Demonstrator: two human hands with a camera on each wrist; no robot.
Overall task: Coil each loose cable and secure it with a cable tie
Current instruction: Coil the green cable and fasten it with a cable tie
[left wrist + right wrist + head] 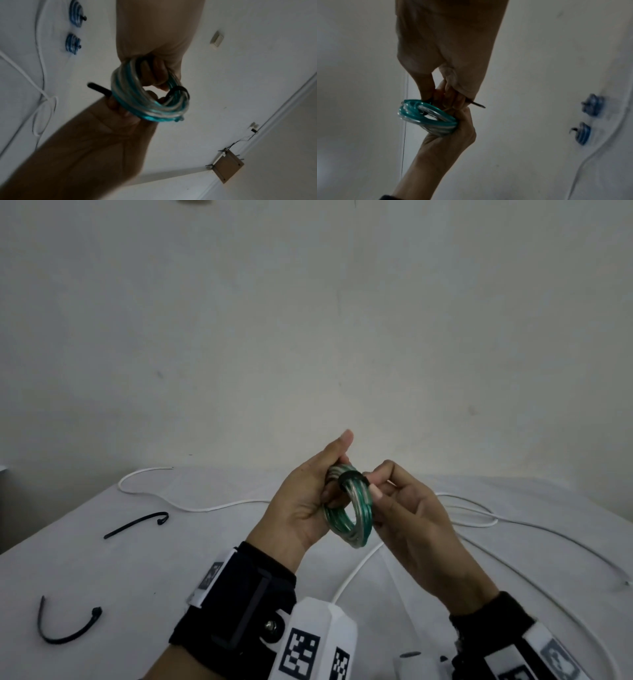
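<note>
A coil of green and clear cable (363, 511) is held up above the table. My left hand (308, 494) grips its left side, fingers curled through the ring. A black cable tie (352, 477) is wrapped round the top of the coil. My right hand (387, 487) pinches the tie at the coil's right side. In the left wrist view the tie's tail (98, 88) sticks out past the coil (154, 108) by the right hand (102, 128). The right wrist view shows the tail (477, 104) poking from my pinching fingers above the coil (443, 119).
Two spare black cable ties (137, 523) (65, 628) lie on the white table (102, 570) at the left. A loose white cable (205, 506) runs across the back and loops at the right. Two blue tied coils (75, 14) (72, 43) rest on the table.
</note>
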